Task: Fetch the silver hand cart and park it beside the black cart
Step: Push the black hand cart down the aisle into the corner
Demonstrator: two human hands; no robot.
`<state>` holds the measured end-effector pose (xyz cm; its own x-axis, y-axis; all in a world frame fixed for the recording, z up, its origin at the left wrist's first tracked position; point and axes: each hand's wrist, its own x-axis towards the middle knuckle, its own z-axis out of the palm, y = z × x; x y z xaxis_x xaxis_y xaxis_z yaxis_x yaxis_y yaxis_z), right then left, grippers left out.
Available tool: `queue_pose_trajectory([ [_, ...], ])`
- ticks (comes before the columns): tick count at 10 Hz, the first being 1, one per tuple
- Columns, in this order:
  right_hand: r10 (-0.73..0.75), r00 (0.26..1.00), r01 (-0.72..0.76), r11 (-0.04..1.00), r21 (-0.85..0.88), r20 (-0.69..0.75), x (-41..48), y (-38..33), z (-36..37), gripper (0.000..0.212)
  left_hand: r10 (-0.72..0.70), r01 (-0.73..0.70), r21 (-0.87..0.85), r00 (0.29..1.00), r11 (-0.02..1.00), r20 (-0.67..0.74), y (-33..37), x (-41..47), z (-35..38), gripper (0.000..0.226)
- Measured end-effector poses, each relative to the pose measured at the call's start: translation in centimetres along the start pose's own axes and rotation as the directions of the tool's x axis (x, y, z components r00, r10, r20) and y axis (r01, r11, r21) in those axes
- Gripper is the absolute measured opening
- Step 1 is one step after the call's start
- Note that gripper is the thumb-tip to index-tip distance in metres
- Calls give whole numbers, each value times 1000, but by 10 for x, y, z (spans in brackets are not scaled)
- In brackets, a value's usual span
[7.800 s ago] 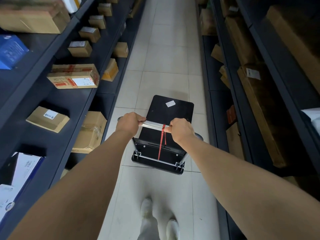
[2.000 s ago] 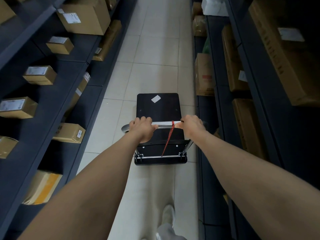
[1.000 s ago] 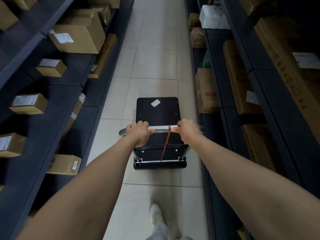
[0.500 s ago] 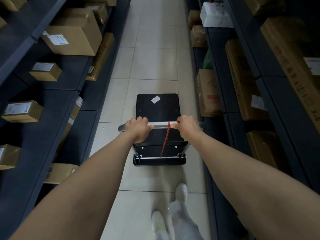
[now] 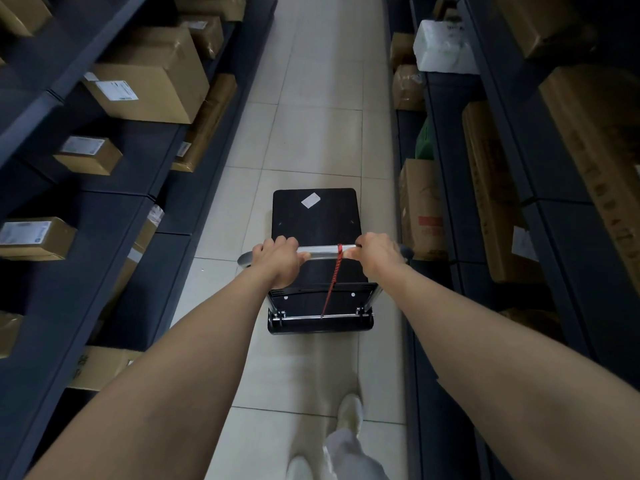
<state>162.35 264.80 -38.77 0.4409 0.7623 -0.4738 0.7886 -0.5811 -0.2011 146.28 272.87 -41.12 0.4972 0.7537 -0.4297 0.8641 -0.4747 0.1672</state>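
Aisle: tiled floor, shelves both sides hold boxes.
Cart: centre frame, sticker on deck.
Hands: left hand, right hand grip handle, cord between.
Near: tall box at cart's right.

Two bare hands hold the shiny silver bar handle of a small hand cart with a flat black deck. The left hand and the right hand each wrap around it. A thin red cord hangs from the bar. Brown cardboard boxes sit on dark shelves on both sides of the pale tiled floor.
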Motion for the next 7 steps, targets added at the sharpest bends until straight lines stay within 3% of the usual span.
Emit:
queue_pose_trajectory([
  [7,-33,999,33,999,-21,4,131,30,-57,19,-72,72,-42,997,997,-16,47,106,-39,38],
])
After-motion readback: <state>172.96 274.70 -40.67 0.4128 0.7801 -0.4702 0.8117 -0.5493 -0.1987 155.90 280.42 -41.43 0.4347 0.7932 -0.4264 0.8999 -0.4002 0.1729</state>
